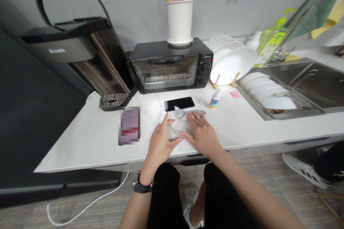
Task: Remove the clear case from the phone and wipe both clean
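On the white counter, near its front edge, lies a crumpled, pale, thin sheet or cloth (177,128). My left hand (160,137) is at its left side, thumb and fingers spread apart around that edge, touching it. My right hand (201,130) presses on its right part with the fingers fairly flat. Whether something lies under or inside the sheet cannot be made out. Just behind it is a black phone (179,104). A small white bottle with a yellow base (214,99) stands upright to the right of the phone. A blurred purple item (129,125) lies to the left.
A toaster oven (169,68) bearing a white utensil cup (180,21) stands behind. At left is a tall black dispenser (102,61). To the right are racked plates (233,64), a pink note (235,94) and a sink (309,82) with dishes. Another person's shoe (305,170) shows at right.
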### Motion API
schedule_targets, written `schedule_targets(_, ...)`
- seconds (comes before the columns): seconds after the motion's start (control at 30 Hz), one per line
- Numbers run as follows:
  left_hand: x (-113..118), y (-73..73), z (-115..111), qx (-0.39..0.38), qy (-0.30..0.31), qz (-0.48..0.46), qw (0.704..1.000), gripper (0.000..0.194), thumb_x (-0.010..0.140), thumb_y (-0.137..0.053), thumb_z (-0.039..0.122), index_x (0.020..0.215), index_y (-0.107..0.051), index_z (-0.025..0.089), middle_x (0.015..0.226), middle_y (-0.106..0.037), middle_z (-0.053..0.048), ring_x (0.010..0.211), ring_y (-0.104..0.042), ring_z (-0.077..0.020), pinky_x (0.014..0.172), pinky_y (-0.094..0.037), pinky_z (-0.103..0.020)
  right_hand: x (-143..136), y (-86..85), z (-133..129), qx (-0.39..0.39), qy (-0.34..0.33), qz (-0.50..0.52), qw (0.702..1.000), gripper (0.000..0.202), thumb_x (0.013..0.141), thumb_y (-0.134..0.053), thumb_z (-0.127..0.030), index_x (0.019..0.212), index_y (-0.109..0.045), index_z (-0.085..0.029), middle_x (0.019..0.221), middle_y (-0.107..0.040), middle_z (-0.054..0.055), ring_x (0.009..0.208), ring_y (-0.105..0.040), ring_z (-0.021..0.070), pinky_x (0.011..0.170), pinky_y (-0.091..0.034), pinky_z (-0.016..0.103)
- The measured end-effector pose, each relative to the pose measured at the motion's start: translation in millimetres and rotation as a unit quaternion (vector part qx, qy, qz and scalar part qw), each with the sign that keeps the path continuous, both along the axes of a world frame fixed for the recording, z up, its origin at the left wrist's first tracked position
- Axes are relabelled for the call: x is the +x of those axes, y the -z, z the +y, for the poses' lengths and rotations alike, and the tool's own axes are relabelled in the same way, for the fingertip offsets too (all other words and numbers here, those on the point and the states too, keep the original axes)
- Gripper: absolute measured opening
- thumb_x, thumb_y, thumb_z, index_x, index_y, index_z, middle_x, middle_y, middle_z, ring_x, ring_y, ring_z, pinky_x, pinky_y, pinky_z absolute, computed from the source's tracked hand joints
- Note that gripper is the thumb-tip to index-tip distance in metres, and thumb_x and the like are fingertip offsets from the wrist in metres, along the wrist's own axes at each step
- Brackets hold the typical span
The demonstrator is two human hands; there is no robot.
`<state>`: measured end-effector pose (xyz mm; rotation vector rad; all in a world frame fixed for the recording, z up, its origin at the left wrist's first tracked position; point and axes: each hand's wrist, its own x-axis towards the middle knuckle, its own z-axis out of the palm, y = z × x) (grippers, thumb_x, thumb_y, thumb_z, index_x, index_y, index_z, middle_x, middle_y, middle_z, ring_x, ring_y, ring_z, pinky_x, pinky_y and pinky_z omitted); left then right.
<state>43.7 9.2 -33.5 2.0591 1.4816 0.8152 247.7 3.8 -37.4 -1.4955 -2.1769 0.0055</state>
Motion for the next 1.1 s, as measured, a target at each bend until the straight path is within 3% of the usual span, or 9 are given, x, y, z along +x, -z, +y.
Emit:
schedule_targets(0.17,-0.7,2.7,-0.6,0.014,0.0,0.001,1.0,0.104,0.087,-0.076,0.026,0.169,-0.012,0.027,0.147,-0.062,-0.012,0.132,-0.06,-0.0307,0.113,-0.047,-0.049,-22.0,-5.3,-34.9,-0.027,-0.119,0.029,0.992,0.071,0.102,-0.055,-0.063,0.151,-0.056,-0.011,0.154,-0.059,0.017,0.146,-0.055,0.0327,0.125,-0.041,0.057)
schedule_targets(0.33,4.1,-3.4,-1.4,0.005,-0.009,-0.002,1.0,0.112,0.083,-0.085,0.03,0.168,-0.012,0.031,0.147,-0.063,-0.009,0.137,-0.057,-0.0314,0.117,-0.043,-0.05,24.1,-3.7,-31.3,-0.002,-0.002,-0.019,1.0,0.059,0.108,-0.05,-0.052,0.149,-0.058,-0.01,0.151,-0.061,0.019,0.143,-0.058,0.0362,0.121,-0.042,0.063)
schedule_targets(0.43,3.6,-3.7,-1.1,0.002,-0.006,0.001,1.0,0.11,0.085,-0.083,0.03,0.168,-0.012,0.032,0.148,-0.063,-0.008,0.137,-0.058,-0.0303,0.119,-0.042,-0.05,20.0,-0.7,-6.6,0.007,0.045,-0.021,0.999,0.066,0.105,-0.055,-0.055,0.149,-0.057,-0.006,0.153,-0.058,0.022,0.146,-0.054,0.0396,0.122,-0.04,0.064)
schedule_targets(0.53,0.7,-0.3,-0.9,0.004,-0.001,0.011,1.0,0.108,0.087,-0.08,0.033,0.169,-0.01,0.027,0.152,-0.059,-0.013,0.138,-0.057,-0.032,0.117,-0.044,-0.051,-8.1,-1.5,-0.6,-0.012,-0.027,0.005,1.0,0.071,0.102,-0.06,-0.058,0.15,-0.057,-0.007,0.154,-0.058,0.021,0.148,-0.051,0.0371,0.124,-0.04,0.06)
schedule_targets(0.67,-0.2,2.1,-1.5,0.001,-0.015,0.036,0.999,0.11,0.087,-0.078,0.035,0.17,-0.007,0.02,0.152,-0.057,-0.021,0.139,-0.056,-0.0362,0.113,-0.048,-0.052,-18.1,-6.4,-27.5,-0.021,-0.118,0.014,0.993,0.069,0.102,-0.057,-0.061,0.149,-0.058,-0.011,0.151,-0.062,0.016,0.144,-0.057,0.0326,0.123,-0.043,0.056)
schedule_targets(0.77,2.6,-0.5,-2.0,0.002,-0.023,0.028,0.999,0.115,0.085,-0.082,0.035,0.17,-0.007,0.023,0.147,-0.062,-0.016,0.137,-0.058,-0.0341,0.114,-0.046,-0.051,7.6,-7.4,-37.2,-0.002,-0.054,-0.018,0.998,0.058,0.107,-0.051,-0.053,0.146,-0.061,-0.011,0.148,-0.065,0.017,0.138,-0.063,0.0326,0.119,-0.047,0.057)
schedule_targets(0.87,4.1,-3.3,-1.8,0.012,-0.004,0.009,1.0,0.114,0.085,-0.083,0.032,0.169,-0.005,0.03,0.146,-0.063,-0.01,0.136,-0.058,-0.0309,0.118,-0.043,-0.051,27.3,-5.9,-20.1,0.02,0.043,-0.047,0.998,0.058,0.108,-0.051,-0.051,0.143,-0.063,-0.006,0.146,-0.065,0.021,0.138,-0.062,0.0368,0.117,-0.047,0.059)
schedule_targets(0.93,3.4,-3.0,-1.6,0.011,0.0,0.004,1.0,0.113,0.085,-0.082,0.031,0.169,-0.005,0.032,0.147,-0.063,-0.008,0.136,-0.058,-0.0303,0.118,-0.042,-0.05,23.6,-4.6,-4.6,0.018,0.059,-0.044,0.997,0.064,0.105,-0.055,-0.054,0.144,-0.061,-0.004,0.147,-0.063,0.023,0.14,-0.059,0.0388,0.119,-0.045,0.06)
schedule_targets(1.1,0.2,3.2,-1.8,0.005,-0.009,0.032,0.999,0.111,0.089,-0.077,0.036,0.17,-0.003,0.021,0.151,-0.057,-0.019,0.138,-0.056,-0.0348,0.115,-0.046,-0.052,-14.2,-6.2,-11.3,-0.007,-0.086,-0.005,0.996,0.066,0.104,-0.055,-0.06,0.145,-0.06,-0.009,0.149,-0.064,0.017,0.143,-0.058,0.0328,0.125,-0.039,0.056)
